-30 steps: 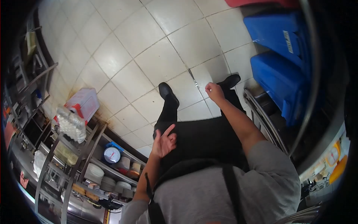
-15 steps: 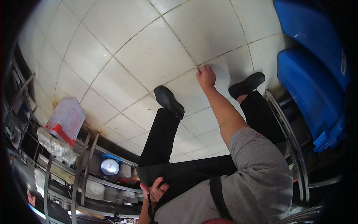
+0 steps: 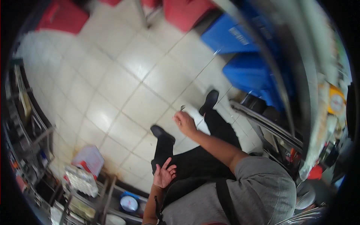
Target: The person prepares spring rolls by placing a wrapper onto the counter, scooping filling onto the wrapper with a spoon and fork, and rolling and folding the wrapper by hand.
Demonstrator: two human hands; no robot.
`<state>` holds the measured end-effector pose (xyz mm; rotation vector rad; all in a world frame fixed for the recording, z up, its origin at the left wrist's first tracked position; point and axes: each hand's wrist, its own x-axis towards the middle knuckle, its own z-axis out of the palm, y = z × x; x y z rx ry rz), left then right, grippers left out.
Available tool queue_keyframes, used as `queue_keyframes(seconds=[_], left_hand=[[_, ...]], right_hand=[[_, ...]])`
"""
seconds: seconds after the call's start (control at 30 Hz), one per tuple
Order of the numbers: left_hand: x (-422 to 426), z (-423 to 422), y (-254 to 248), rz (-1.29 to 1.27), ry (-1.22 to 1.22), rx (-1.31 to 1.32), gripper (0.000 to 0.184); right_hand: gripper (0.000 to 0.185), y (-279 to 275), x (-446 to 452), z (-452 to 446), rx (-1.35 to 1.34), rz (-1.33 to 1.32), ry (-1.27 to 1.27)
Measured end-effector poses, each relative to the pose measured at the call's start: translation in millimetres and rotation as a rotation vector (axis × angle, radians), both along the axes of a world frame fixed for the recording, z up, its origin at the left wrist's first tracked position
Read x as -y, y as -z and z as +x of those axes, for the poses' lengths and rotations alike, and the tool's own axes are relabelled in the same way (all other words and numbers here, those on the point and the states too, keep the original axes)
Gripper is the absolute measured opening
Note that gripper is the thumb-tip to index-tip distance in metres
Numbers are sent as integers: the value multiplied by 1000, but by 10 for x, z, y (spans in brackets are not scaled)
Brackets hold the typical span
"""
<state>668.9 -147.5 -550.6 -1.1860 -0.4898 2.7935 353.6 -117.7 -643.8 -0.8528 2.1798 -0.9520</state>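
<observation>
My right hand (image 3: 184, 123) is held out above the floor tiles between my legs, fingers curled. A small dark bit (image 3: 182, 107) shows by the fingertips; what it belongs to is too blurred to tell. Just beyond that hand and wrist is a bright white shape (image 3: 194, 114), and I cannot make out what it is. Over my lap, beside the left thigh, my left hand (image 3: 164, 174) is turned palm up with its fingers apart and nothing in it. Two black shoes (image 3: 162, 134) are on the tiled floor.
Blue plastic bins (image 3: 245, 73) stand at the right beside a metal rack (image 3: 266, 123). Red objects (image 3: 63, 17) are at the far edge. At lower left, a white-and-red box (image 3: 89, 159) and shelves with a round blue-and-white scale (image 3: 129, 203) stand close to me.
The view has swung and lifted, bringing red objects and a yellow scale into sight. My right hand has drawn closer to my body. My left hand has risen from my lap.
</observation>
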Motion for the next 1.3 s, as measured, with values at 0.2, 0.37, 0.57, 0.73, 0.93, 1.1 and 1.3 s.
queue_keyframes(seconds=[0.2, 0.37, 0.57, 0.73, 0.93, 1.1, 1.3], left_hand=[[306, -751, -435, -342, 464, -100, 68], [854, -1352, -1332, -744, 755, -117, 70], [1448, -1942, -1796, -1135, 850, -69, 78], [1274, -2927, -2548, -1331, 668, -166, 68], [1003, -4036, -3343, -1454, 352, -385, 62], [1306, -4889, -3718, -1593, 473, -341, 58], [1470, -5737, -3707, -1627, 652, -351, 70]], right_hand=[[18, -3422, 43, -785, -238, -667, -323], [12, -5024, -612, -1515, -577, -810, -78], [8, -5727, -1128, -2600, -111, -379, 149], [7, -5240, -1253, -3558, -339, -54, -345], [29, -4996, -1413, -3676, -599, -21, -414], [71, -4703, -1457, -3242, -439, -275, 329], [91, -4483, -928, -2868, 269, -600, 824]])
